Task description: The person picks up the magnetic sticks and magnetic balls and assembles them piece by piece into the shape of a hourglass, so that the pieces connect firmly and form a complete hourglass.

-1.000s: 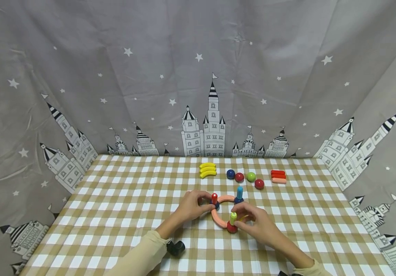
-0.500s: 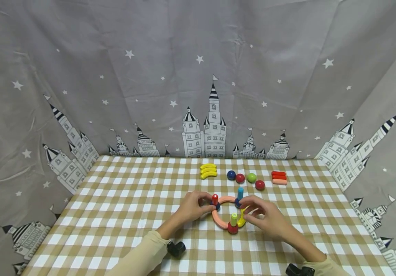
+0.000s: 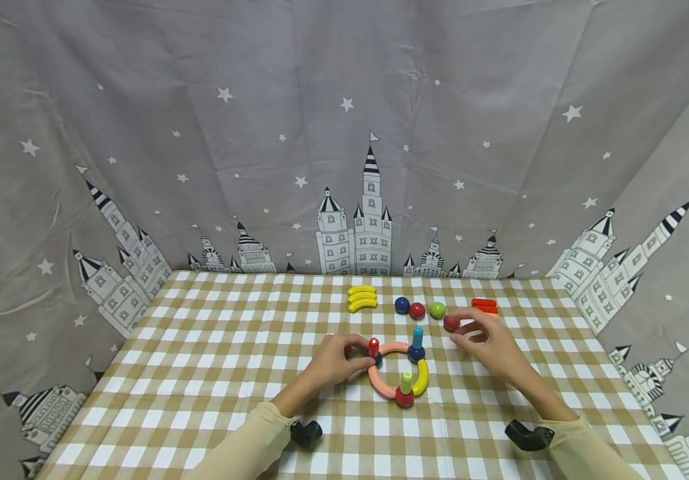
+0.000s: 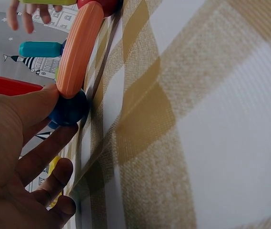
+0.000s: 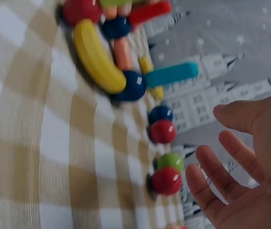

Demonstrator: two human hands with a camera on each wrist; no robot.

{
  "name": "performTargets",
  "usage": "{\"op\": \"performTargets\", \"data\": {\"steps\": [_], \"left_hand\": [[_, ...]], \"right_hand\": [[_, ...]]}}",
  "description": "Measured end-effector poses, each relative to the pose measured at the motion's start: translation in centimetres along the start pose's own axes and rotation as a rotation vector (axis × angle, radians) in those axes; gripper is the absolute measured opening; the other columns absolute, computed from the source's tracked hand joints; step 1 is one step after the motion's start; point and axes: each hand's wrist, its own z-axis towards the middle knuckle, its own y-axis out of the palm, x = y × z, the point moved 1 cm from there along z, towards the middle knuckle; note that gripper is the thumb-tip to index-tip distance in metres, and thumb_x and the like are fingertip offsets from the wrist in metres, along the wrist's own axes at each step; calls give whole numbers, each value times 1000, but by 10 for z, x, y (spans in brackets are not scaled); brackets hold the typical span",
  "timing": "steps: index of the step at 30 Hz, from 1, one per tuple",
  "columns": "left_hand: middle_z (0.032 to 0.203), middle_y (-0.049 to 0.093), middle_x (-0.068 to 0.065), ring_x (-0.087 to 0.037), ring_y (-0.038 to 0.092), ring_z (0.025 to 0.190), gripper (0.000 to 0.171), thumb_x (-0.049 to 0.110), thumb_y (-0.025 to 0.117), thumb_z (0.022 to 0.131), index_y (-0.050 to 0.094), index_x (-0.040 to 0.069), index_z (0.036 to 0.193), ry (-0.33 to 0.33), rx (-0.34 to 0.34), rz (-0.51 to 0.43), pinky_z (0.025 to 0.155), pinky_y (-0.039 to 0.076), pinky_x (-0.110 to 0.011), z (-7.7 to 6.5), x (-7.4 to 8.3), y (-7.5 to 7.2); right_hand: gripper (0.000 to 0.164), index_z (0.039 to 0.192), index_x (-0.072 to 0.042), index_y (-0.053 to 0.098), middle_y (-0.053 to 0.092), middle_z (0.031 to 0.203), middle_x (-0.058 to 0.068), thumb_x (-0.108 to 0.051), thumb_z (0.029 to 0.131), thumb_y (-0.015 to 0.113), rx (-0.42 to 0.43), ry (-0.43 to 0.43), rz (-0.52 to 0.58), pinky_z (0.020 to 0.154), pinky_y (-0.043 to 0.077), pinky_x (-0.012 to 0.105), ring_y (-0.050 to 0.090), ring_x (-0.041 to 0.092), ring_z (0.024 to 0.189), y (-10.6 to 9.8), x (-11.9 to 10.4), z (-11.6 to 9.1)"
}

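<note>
Head view, lower centre: ring [image 3: 382,387] of salmon curved rods [image 3: 393,347], yellow curved rod [image 3: 421,378] and glossy balls [image 3: 416,353], topped by upright red, teal and lime pegs [image 3: 418,337] | its left dark-blue ball [image 4: 72,110] pinched by left hand [image 3: 335,359] | right of centre: right hand [image 3: 488,341] held with fingers parted, nothing grasped, near glossy red ball [image 3: 451,324]

From above, my head view looks forward and down across the tabletop [image 3: 200,333] to its far edge and corners, while my two wrist views, tipped sideways and low, look close past my left hand [image 4: 4,143] and right hand [image 5: 268,176] toward the curtain [image 3: 260,100], all three sharing the blue stick [image 5: 172,74].
</note>
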Motion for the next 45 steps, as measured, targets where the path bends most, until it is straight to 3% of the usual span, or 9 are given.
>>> {"op": "performTargets", "data": {"steps": [4, 8, 15, 21, 26, 34, 45], "left_hand": [[92, 73, 13, -13, 52, 71, 19, 30, 83, 88, 79, 21, 105, 0, -1, 2, 63, 39, -25, 1, -2, 0], [92, 72, 14, -14, 53, 71, 19, 30, 83, 88, 79, 21, 105, 3, 2, 8, 62, 39, -24, 1, -3, 1], [93, 73, 12, -14, 54, 72, 19, 29, 83, 88, 79, 20, 105, 12, 1, 2, 63, 41, -25, 1, -2, 1], [94, 74, 12, -16, 56, 74, 18, 27, 83, 88, 79, 20, 104, 29, 5, -4, 65, 41, -25, 1, -2, 1], [94, 74, 13, -14, 56, 73, 18, 27, 83, 88, 79, 20, 105, 22, 1, -4, 64, 41, -24, 1, -2, 1], [94, 74, 12, -15, 56, 74, 18, 28, 83, 88, 79, 20, 105, 17, -1, -2, 65, 41, -25, 1, -2, 0], [94, 75, 12, -12, 54, 71, 19, 28, 83, 89, 79, 19, 105, 27, 1, 5, 63, 41, -24, 1, -1, 0]], "right_hand": [[40, 132, -8, 64, 65, 128, 20, -8, 94, 75, 22, 95, -23, 83, 59, 44, 70, 32, 100, -1, 16, 6], [42, 133, -7, 63, 63, 132, 21, -6, 93, 76, 41, 113, -40, 84, 58, 48, 70, 34, 99, 2, 30, 12], [47, 136, -5, 61, 62, 134, 23, -4, 92, 76, 18, 122, -27, 70, 58, 30, 72, 26, 88, 7, 49, 19], [48, 140, -13, 61, 62, 136, 19, -6, 94, 73, 7, 197, -57, 64, 55, 28, 67, 20, 82, 10, 54, 24], [48, 138, -9, 63, 64, 133, 22, 1, 92, 69, -4, 162, -85, 63, 54, 28, 66, 19, 80, 11, 58, 27], [43, 135, -6, 65, 67, 126, 21, 0, 93, 71, -23, 108, -116, 72, 53, 30, 64, 20, 84, 13, 62, 29], [40, 131, -5, 66, 70, 120, 21, 0, 92, 72, -23, 111, -99, 78, 55, 32, 67, 21, 86, 14, 64, 30]]}}
